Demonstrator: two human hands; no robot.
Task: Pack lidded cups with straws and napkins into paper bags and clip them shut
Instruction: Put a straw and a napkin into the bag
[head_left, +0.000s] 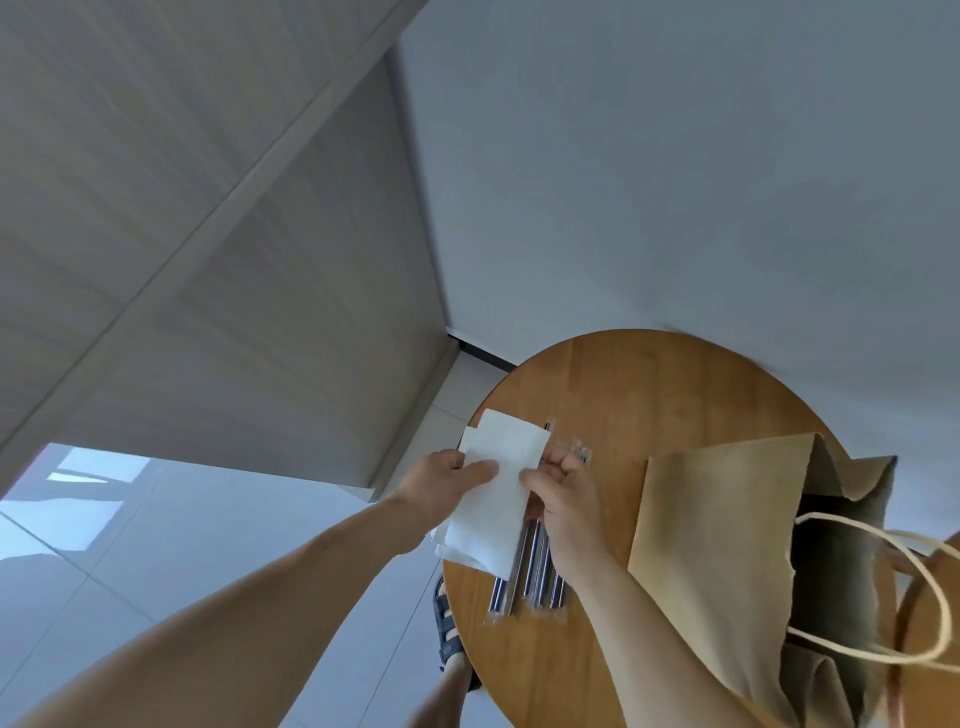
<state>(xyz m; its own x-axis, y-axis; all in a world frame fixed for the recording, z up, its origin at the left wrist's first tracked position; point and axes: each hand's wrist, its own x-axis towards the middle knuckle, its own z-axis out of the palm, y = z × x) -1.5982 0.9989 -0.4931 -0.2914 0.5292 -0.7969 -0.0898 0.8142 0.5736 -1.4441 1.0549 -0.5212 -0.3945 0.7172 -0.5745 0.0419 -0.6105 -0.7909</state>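
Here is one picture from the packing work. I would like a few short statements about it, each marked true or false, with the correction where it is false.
1. The left hand and the right hand both hold the white napkin. True.
2. The paper bag is clipped shut. False: its mouth stands open.
3. The wrapped straws are inside the bag. False: they are outside it, to its left, partly hidden by the napkin.
4. The table is round and wooden. True.
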